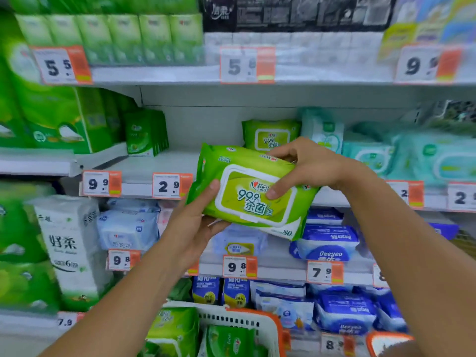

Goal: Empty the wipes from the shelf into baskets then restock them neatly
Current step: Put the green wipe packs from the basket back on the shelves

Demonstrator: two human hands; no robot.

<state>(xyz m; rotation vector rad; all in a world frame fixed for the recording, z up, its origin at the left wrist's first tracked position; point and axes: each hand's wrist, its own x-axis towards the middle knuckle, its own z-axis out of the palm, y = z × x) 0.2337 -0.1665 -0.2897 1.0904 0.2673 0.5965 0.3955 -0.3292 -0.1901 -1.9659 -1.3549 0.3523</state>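
Both hands hold one green wipes pack (253, 191) up before the shelf.

Left hand (195, 222) cups its lower left end, thumb on the face; right hand (306, 166) grips the upper right end, thumb on the white flip lid. Long axis runs left to right, tilted, lid facing the camera, printed "999" and "80". Below the hands, a white basket (260, 323) with orange rim holds more green packs (175, 331). Another matching pack (270, 135) stands on the shelf beyond the right hand.
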